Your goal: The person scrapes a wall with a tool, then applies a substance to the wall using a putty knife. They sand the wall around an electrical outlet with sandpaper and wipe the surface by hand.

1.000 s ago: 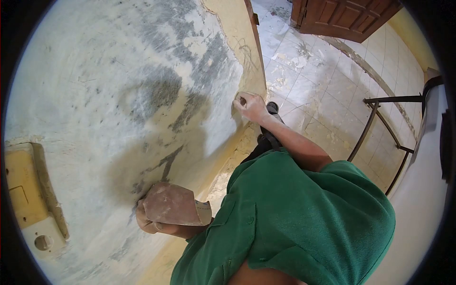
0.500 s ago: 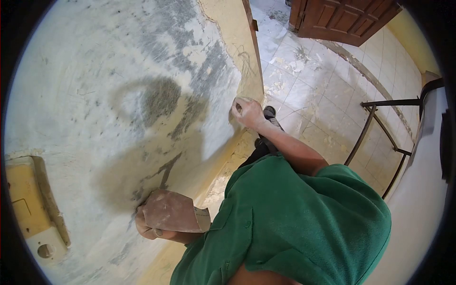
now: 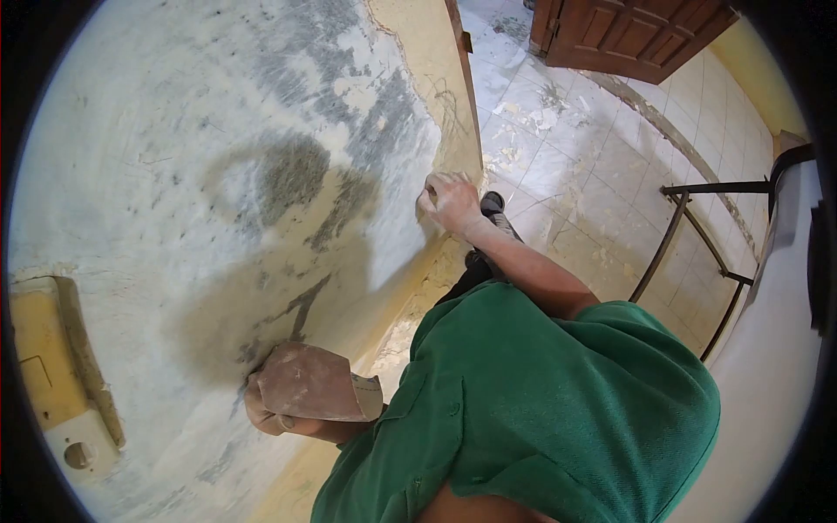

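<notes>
My left hand point(image 3: 260, 410) is at the lower left, closed on a worn reddish-brown sheet of sandpaper point(image 3: 307, 381). The sheet's near end curls up, baring a pale printed back. Most of the fingers are hidden behind it, close to the wall point(image 3: 166, 235). That wall has patchy white and grey coating, with a cream band at its edge. My right hand point(image 3: 455, 205), dusted white, is higher up by the wall's edge. Its fingers are curled in toward the thumb, with a small dark gap between; whatever they may hold is hidden.
A yellowed socket box point(image 3: 52, 357) with a round outlet juts from the wall at left. Flakes and dust lie on the floor tiles point(image 3: 575, 166). A dark metal frame point(image 3: 697, 231) stands at right, a brown panelled door point(image 3: 641, 35) at the top.
My left hand and the sandpaper have shifted slightly left and up. The right hand has moved a little left, its fingers turning slightly.
</notes>
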A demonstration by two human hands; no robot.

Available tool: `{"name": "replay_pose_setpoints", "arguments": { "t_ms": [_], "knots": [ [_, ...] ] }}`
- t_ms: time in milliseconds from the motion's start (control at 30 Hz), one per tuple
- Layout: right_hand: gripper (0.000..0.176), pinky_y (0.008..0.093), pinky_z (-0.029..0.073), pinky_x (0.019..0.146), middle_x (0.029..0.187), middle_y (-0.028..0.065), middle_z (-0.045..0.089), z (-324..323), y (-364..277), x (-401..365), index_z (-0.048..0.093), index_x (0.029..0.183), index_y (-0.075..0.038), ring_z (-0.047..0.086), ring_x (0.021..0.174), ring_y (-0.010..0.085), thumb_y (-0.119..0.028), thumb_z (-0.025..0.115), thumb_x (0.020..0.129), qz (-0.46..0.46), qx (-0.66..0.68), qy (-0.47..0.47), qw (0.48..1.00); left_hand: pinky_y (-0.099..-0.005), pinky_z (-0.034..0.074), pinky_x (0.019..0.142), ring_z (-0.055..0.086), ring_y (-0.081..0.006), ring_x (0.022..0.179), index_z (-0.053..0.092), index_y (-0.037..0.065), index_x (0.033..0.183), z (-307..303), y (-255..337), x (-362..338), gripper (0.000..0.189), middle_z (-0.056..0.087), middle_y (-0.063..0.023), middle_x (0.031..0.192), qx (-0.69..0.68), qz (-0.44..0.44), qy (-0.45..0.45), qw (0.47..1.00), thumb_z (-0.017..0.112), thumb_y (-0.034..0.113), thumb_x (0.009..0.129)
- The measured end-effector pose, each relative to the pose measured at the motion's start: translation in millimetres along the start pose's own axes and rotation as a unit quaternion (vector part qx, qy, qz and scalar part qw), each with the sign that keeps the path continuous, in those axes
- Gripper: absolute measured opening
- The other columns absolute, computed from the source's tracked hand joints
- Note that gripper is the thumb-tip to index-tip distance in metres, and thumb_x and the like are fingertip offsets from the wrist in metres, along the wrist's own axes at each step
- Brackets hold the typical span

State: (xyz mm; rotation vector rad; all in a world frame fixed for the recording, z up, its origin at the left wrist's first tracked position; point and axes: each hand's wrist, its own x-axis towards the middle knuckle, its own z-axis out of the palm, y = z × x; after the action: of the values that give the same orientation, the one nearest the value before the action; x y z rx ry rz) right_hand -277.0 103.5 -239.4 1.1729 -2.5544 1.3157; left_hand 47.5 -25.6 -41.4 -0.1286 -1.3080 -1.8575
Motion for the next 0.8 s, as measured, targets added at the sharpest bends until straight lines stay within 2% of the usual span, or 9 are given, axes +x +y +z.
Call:
{"name": "replay_pose_setpoints", "arguments": {
  "t_ms": [67, 133, 167, 367, 400, 433, 467, 533, 800],
  "knots": [
    [0.016, 0.0419, 0.043, 0.072, 0.074, 0.0106, 0.061, -1, -2, 0, 0.056, 0.077, -0.007, 0.058, 0.073, 0.0314, -0.023, 0.059, 0.076, 0.01, -0.009, -0.003, 1.0, -0.0384, 0.046, 0.079, 0.057, -0.0229, 0.09, 0.06, 0.014, 0.089, 1, 3, -4, 0.031, 0.061, -0.0052, 0.102, -0.054, 0.023, 0.052, 0.997, 0.057, 0.019, 0.059],
    [0.016, 0.042, 0.043, 0.072, 0.075, 0.0109, 0.061, 0, -3, 0, 0.056, 0.077, -0.007, 0.058, 0.074, 0.0314, -0.023, 0.058, 0.076, 0.013, -0.014, 0.0, 1.0, -0.0356, 0.047, 0.063, 0.057, -0.0167, 0.073, 0.062, 0.015, 0.081, 62, -4, 21, 0.023, 0.061, 0.0004, 0.085, 0.115, -0.05, 0.042, 0.991, 0.057, 0.018, 0.059],
    [0.016, 0.0421, 0.043, 0.073, 0.076, 0.0111, 0.061, 0, -3, 1, 0.056, 0.078, -0.006, 0.059, 0.074, 0.0315, -0.023, 0.058, 0.077, 0.013, -0.019, 0.002, 1.0, -0.0356, 0.047, 0.063, 0.057, -0.0167, 0.073, 0.062, 0.015, 0.081, 63, -5, 24, 0.023, 0.061, 0.0004, 0.085, 0.115, -0.051, 0.042, 0.991, 0.057, 0.018, 0.059],
    [0.013, 0.0432, 0.044, 0.073, 0.079, 0.0116, 0.061, -7, 5, 4, 0.057, 0.08, -0.007, 0.059, 0.075, 0.0329, -0.019, 0.057, 0.077, 0.023, -0.015, -0.027, 0.999, -0.0317, 0.03, 0.039, 0.043, -0.0104, 0.05, 0.055, 0.018, 0.066, 71, -7, 29, 0.009, 0.05, 0.0075, 0.062, 0.134, -0.047, 0.034, 0.989, 0.058, 0.013, 0.059],
    [0.013, 0.0432, 0.044, 0.073, 0.079, 0.0116, 0.061, -7, 8, 3, 0.057, 0.08, -0.007, 0.059, 0.075, 0.0329, -0.019, 0.057, 0.077, 0.023, -0.015, -0.027, 0.999, -0.0312, 0.03, 0.04, 0.042, -0.0101, 0.05, 0.053, 0.018, 0.064, 83, -9, 28, 0.009, 0.049, 0.0076, 0.061, -0.081, -0.024, 0.192, 0.978, 0.057, 0.011, 0.06],
    [0.012, 0.0428, 0.045, 0.071, 0.078, 0.0121, 0.061, -6, 11, 2, 0.057, 0.08, -0.006, 0.059, 0.074, 0.0332, -0.018, 0.057, 0.077, 0.024, 0.004, -0.016, 1.0, -0.0308, 0.031, 0.04, 0.042, -0.0097, 0.049, 0.051, 0.018, 0.062, 89, -9, 28, 0.011, 0.049, 0.0077, 0.061, -0.29, 0.002, 0.336, 0.896, 0.057, 0.01, 0.06],
    [0.01, 0.0424, 0.046, 0.069, 0.076, 0.0126, 0.06, -5, 14, 0, 0.058, 0.08, -0.006, 0.059, 0.073, 0.0335, -0.016, 0.057, 0.078, 0.025, 0.023, -0.006, 0.999, -0.0308, 0.031, 0.04, 0.042, -0.0097, 0.049, 0.051, 0.018, 0.062, 88, -10, 27, 0.011, 0.049, 0.0077, 0.061, -0.29, 0.001, 0.336, 0.896, 0.057, 0.01, 0.06],
    [0.01, 0.0417, 0.047, 0.067, 0.075, 0.0132, 0.06, -3, 20, -5, 0.058, 0.079, -0.006, 0.059, 0.073, 0.0335, -0.015, 0.057, 0.078, 0.047, 0.053, -0.013, 0.997, -0.0315, 0.031, 0.04, 0.041, -0.0089, 0.05, 0.054, 0.019, 0.066, 81, -12, 21, 0.012, 0.049, 0.0079, 0.063, 0.073, -0.037, 0.329, 0.941, 0.058, 0.008, 0.062],
    [0.012, 0.0404, 0.048, 0.065, 0.075, 0.0136, 0.06, -11, 4, -8, 0.06, 0.08, -0.004, 0.06, 0.072, 0.0327, -0.017, 0.06, 0.081, 0.045, 0.09, -0.013, 0.995, -0.0335, 0.025, 0.039, 0.039, -0.01, 0.047, 0.051, 0.018, 0.061, -9, 11, -25, 0.013, 0.042, 0.0083, 0.057, -0.049, -0.166, 0.221, 0.96, 0.061, 0.011, 0.063]
  ]
}}
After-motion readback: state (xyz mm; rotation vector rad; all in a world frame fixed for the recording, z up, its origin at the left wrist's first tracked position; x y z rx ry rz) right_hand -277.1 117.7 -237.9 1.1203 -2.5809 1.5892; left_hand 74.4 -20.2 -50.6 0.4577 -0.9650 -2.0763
